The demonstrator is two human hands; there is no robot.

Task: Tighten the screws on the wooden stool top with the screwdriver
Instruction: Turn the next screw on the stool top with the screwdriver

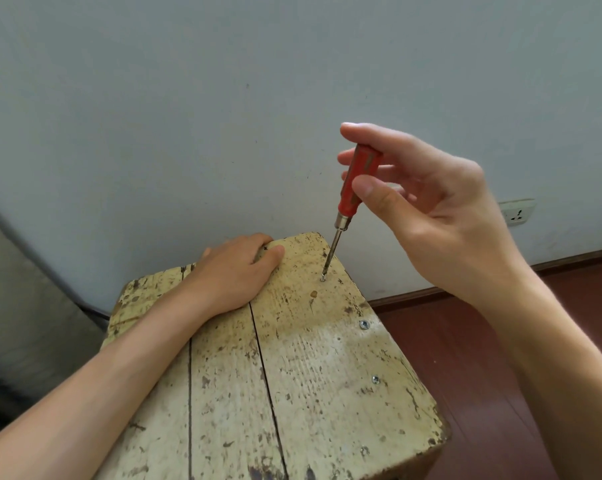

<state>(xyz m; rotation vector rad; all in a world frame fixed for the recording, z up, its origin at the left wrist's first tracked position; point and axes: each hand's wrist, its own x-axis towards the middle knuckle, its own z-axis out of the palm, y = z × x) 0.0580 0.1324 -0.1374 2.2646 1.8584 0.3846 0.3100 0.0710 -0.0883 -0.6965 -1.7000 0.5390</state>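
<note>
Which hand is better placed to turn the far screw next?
Right. The right hand pinches the screwdriver, its tip seated on the far screw; the left hand holds the far edge of the stool top, steadying it.

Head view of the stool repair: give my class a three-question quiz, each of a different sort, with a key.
1. Which hand holds the red screwdriver? A left, B right.
2. True or false: the screwdriver's tip sits on a screw in the stool top.
3. What does the left hand do?
Key: 1 B, the right hand. 2 True. 3 It holds the stool top's far edge.
</note>
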